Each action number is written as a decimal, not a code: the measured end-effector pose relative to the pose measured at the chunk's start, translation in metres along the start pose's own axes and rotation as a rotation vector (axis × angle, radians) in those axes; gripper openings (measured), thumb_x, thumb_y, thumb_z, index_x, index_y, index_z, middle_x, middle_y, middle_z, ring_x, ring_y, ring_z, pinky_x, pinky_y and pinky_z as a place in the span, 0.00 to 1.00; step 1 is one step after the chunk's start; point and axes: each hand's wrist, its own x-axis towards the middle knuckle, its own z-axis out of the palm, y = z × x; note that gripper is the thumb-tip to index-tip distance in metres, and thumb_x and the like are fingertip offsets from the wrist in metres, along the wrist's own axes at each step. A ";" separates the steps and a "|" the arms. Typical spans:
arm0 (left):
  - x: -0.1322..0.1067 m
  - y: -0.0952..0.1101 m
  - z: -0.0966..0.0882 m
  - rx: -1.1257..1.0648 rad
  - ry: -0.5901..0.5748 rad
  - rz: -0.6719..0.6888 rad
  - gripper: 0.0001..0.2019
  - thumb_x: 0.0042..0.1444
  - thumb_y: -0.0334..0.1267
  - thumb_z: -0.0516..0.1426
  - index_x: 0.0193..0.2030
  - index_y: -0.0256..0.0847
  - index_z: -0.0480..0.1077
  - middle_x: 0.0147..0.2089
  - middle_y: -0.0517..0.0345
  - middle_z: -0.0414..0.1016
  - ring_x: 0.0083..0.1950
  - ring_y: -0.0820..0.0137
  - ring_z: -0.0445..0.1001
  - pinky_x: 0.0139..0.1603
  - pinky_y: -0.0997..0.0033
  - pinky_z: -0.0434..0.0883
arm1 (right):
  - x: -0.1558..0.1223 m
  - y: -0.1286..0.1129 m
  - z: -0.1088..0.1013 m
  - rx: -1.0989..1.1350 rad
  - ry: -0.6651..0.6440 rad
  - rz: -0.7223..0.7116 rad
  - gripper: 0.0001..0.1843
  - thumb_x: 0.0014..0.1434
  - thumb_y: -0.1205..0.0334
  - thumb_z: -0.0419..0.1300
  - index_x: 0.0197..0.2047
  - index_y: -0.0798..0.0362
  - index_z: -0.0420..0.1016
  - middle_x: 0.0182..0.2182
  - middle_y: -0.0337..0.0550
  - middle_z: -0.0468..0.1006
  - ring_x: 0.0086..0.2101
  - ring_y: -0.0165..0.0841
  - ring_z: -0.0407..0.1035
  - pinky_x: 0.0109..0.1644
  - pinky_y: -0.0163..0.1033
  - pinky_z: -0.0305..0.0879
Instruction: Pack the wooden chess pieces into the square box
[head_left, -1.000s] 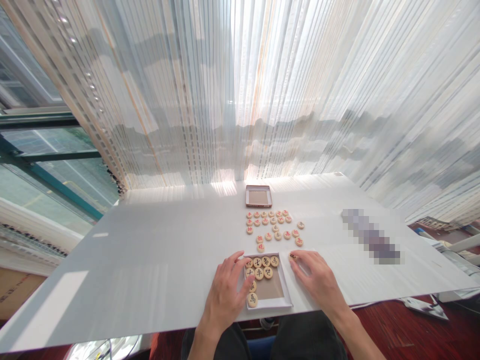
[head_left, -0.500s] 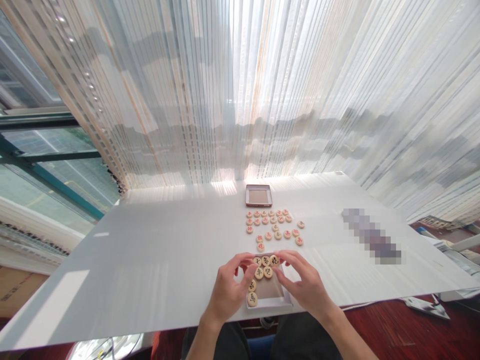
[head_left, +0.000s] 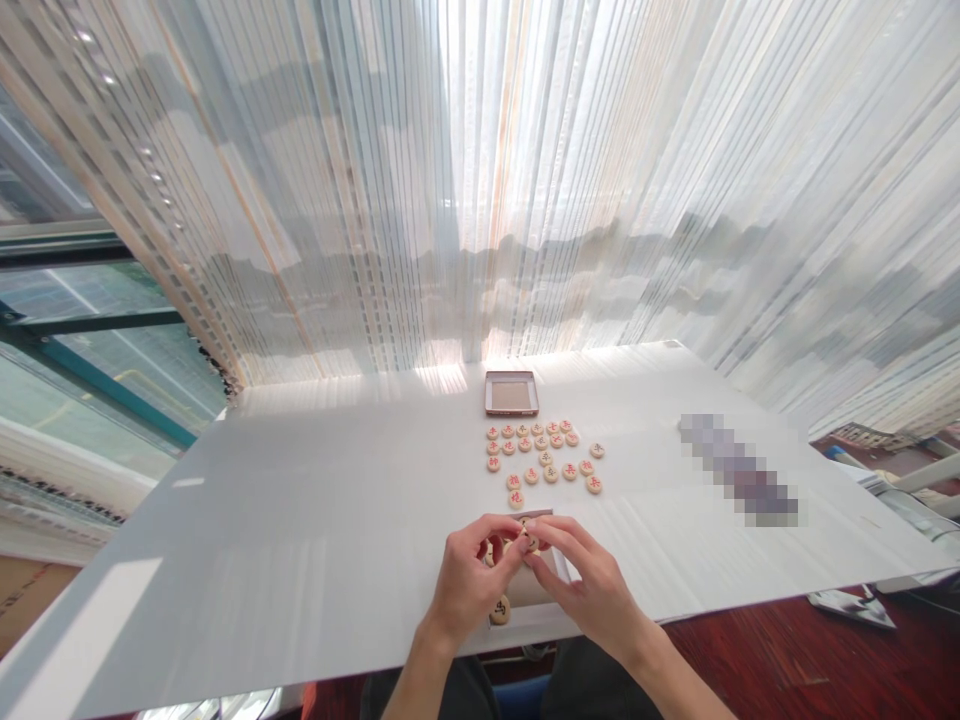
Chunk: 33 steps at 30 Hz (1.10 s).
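Twenty-two round pieces (head_left: 541,442) lie beyond the hands; one shallow tray (head_left: 511,411) sits farther out. One box (head_left: 529,619) lies beneath the hands, contents partly hidden, uncounted. Right hand (head_left: 600,580) appears to pinch one piece (head_left: 532,543); left hand (head_left: 472,570) meets it, grip indeterminate. Apparent step: positioning that piece, which calls for steady fingertips.

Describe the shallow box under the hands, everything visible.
Shallow open box, apparently cardboard: low whitish walls, flat tan-brown floor. It lies flat on the white table, close to the near edge. Round pieces lie inside; one with a black character sits in the near-left corner. The left hand and right hand hide much of it; whether they touch its walls can't be told.
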 end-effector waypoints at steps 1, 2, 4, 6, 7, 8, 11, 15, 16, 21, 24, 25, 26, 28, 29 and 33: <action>0.000 -0.002 0.001 -0.002 0.002 -0.001 0.11 0.62 0.45 0.60 0.41 0.40 0.78 0.33 0.57 0.81 0.26 0.75 0.67 0.27 0.76 0.67 | 0.000 0.002 0.000 0.011 -0.006 0.000 0.23 0.64 0.72 0.59 0.60 0.44 0.70 0.51 0.47 0.76 0.50 0.39 0.74 0.52 0.44 0.76; -0.001 -0.004 0.001 -0.005 0.003 0.000 0.10 0.62 0.44 0.60 0.41 0.40 0.78 0.33 0.56 0.81 0.26 0.75 0.67 0.27 0.76 0.67 | -0.001 0.003 0.001 0.022 -0.010 -0.003 0.24 0.64 0.72 0.60 0.60 0.44 0.70 0.50 0.48 0.76 0.50 0.39 0.74 0.53 0.44 0.76; -0.002 -0.006 0.001 -0.013 0.005 0.005 0.10 0.62 0.43 0.60 0.41 0.40 0.78 0.35 0.56 0.81 0.27 0.75 0.67 0.27 0.77 0.67 | -0.002 0.006 0.001 0.038 -0.013 -0.003 0.25 0.62 0.73 0.61 0.60 0.44 0.70 0.49 0.48 0.77 0.50 0.40 0.74 0.53 0.45 0.75; -0.003 -0.008 0.002 -0.018 0.003 0.008 0.09 0.62 0.42 0.59 0.41 0.40 0.78 0.37 0.55 0.81 0.27 0.75 0.68 0.28 0.77 0.68 | -0.003 0.008 0.001 0.045 -0.015 0.010 0.24 0.62 0.73 0.61 0.59 0.45 0.70 0.48 0.47 0.77 0.49 0.40 0.74 0.53 0.45 0.75; -0.003 -0.008 0.002 -0.018 0.001 0.007 0.09 0.63 0.42 0.59 0.41 0.40 0.78 0.37 0.55 0.81 0.28 0.75 0.68 0.28 0.77 0.69 | -0.004 0.009 0.001 0.045 -0.017 0.018 0.24 0.62 0.73 0.62 0.59 0.45 0.70 0.48 0.47 0.77 0.49 0.40 0.74 0.52 0.45 0.75; -0.003 -0.009 0.002 -0.016 -0.002 0.006 0.09 0.63 0.42 0.59 0.41 0.40 0.78 0.37 0.55 0.81 0.28 0.74 0.69 0.28 0.77 0.69 | -0.004 0.010 0.000 0.043 -0.018 0.022 0.24 0.62 0.72 0.62 0.58 0.45 0.71 0.47 0.47 0.78 0.48 0.40 0.74 0.51 0.45 0.76; -0.005 -0.009 0.003 0.006 -0.003 0.026 0.08 0.64 0.40 0.58 0.43 0.41 0.77 0.38 0.55 0.81 0.28 0.74 0.69 0.30 0.76 0.70 | -0.003 0.011 0.000 0.031 -0.023 0.024 0.23 0.62 0.71 0.62 0.58 0.45 0.71 0.46 0.47 0.78 0.48 0.40 0.74 0.51 0.46 0.75; -0.007 -0.009 0.004 0.051 0.005 0.089 0.09 0.65 0.38 0.57 0.47 0.42 0.77 0.39 0.54 0.81 0.28 0.74 0.70 0.30 0.75 0.71 | -0.002 0.011 -0.001 0.026 -0.013 0.047 0.20 0.63 0.71 0.61 0.56 0.45 0.73 0.43 0.46 0.79 0.45 0.40 0.74 0.48 0.47 0.75; -0.008 -0.009 0.005 0.057 0.002 0.099 0.10 0.64 0.38 0.57 0.49 0.42 0.76 0.39 0.54 0.81 0.28 0.74 0.70 0.30 0.75 0.71 | -0.002 0.011 -0.001 0.026 -0.004 0.051 0.19 0.63 0.70 0.61 0.55 0.45 0.73 0.43 0.46 0.80 0.44 0.40 0.74 0.48 0.47 0.75; -0.009 -0.009 0.005 0.067 0.016 0.132 0.11 0.64 0.39 0.57 0.50 0.42 0.76 0.39 0.54 0.81 0.27 0.74 0.70 0.28 0.75 0.72 | 0.000 0.010 -0.002 0.032 0.028 0.050 0.17 0.63 0.69 0.62 0.54 0.45 0.74 0.41 0.45 0.81 0.42 0.39 0.74 0.47 0.45 0.75; -0.009 -0.009 0.005 0.067 0.031 0.133 0.10 0.64 0.39 0.57 0.49 0.42 0.76 0.39 0.53 0.81 0.27 0.74 0.71 0.29 0.74 0.72 | 0.001 0.008 -0.003 0.044 0.024 0.057 0.18 0.63 0.69 0.62 0.55 0.46 0.74 0.42 0.45 0.81 0.43 0.39 0.75 0.47 0.45 0.75; -0.009 -0.009 0.005 0.066 0.034 0.134 0.10 0.64 0.39 0.57 0.49 0.42 0.75 0.39 0.53 0.81 0.27 0.73 0.71 0.29 0.74 0.72 | 0.001 0.007 -0.003 0.047 0.023 0.060 0.18 0.63 0.69 0.61 0.55 0.46 0.74 0.42 0.45 0.81 0.43 0.39 0.75 0.47 0.45 0.75; -0.010 -0.009 0.005 0.065 0.037 0.136 0.10 0.64 0.39 0.57 0.49 0.42 0.75 0.39 0.53 0.81 0.27 0.73 0.70 0.29 0.74 0.72 | 0.001 0.007 -0.003 0.048 0.023 0.063 0.18 0.63 0.69 0.61 0.55 0.46 0.74 0.42 0.45 0.81 0.43 0.39 0.75 0.47 0.45 0.75; -0.010 -0.009 0.005 0.064 0.038 0.143 0.10 0.64 0.39 0.57 0.49 0.42 0.75 0.39 0.53 0.81 0.27 0.73 0.70 0.29 0.74 0.72 | 0.000 0.006 -0.004 0.051 0.024 0.068 0.18 0.63 0.69 0.61 0.55 0.46 0.75 0.42 0.45 0.81 0.43 0.38 0.75 0.48 0.45 0.75; -0.010 -0.009 0.005 0.066 0.037 0.148 0.10 0.64 0.39 0.58 0.49 0.43 0.75 0.39 0.53 0.81 0.27 0.73 0.70 0.29 0.74 0.72 | 0.000 0.006 -0.004 0.053 0.024 0.071 0.18 0.63 0.69 0.61 0.55 0.46 0.75 0.42 0.45 0.81 0.42 0.38 0.75 0.48 0.45 0.75; -0.010 -0.010 0.005 0.077 0.027 0.168 0.10 0.63 0.38 0.59 0.50 0.44 0.75 0.41 0.53 0.80 0.28 0.73 0.70 0.30 0.72 0.73 | 0.000 0.007 -0.005 0.077 0.024 0.098 0.16 0.63 0.69 0.60 0.54 0.47 0.75 0.42 0.45 0.81 0.41 0.38 0.75 0.47 0.44 0.75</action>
